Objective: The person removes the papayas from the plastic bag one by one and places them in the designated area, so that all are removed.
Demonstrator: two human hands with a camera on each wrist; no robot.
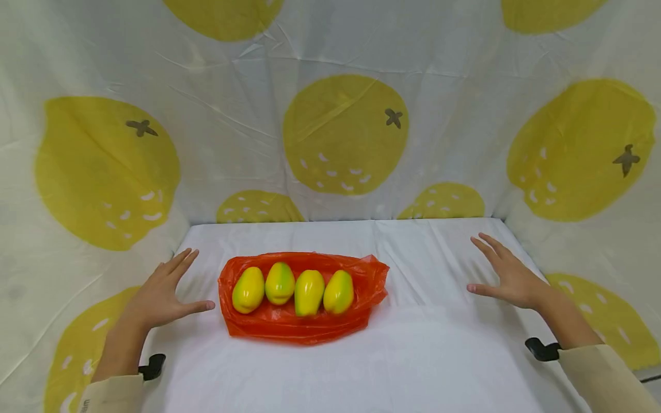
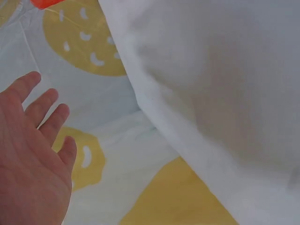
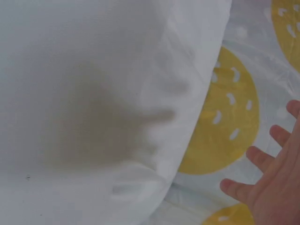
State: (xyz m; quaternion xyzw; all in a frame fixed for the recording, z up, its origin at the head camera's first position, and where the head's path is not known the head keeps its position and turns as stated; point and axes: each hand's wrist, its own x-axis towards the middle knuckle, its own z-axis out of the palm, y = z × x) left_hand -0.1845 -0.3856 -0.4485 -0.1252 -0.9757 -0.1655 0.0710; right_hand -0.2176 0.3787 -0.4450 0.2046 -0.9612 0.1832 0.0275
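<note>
A red plastic bag (image 1: pixel 304 331) lies spread flat, left of the middle of the white-covered table. On it, in a row, sit several glossy yellow-green fruits shaped like mangoes, among them the leftmost fruit (image 1: pixel 248 290) and the rightmost fruit (image 1: pixel 338 292). My left hand (image 1: pixel 162 295) hovers left of the bag, fingers spread and thumb pointing toward it, holding nothing. Over the table's right side, well away from the bag, my right hand (image 1: pixel 511 279) is also spread and holds nothing. Each wrist view shows its palm with fingers extended.
White cloth (image 1: pixel 413 367) covers the table, with light wrinkles. A curtain (image 1: pixel 454 137) printed with big yellow lemons hangs behind the table and along both sides. Black wrist mounts (image 1: pixel 152 367) sit at the sleeve cuffs.
</note>
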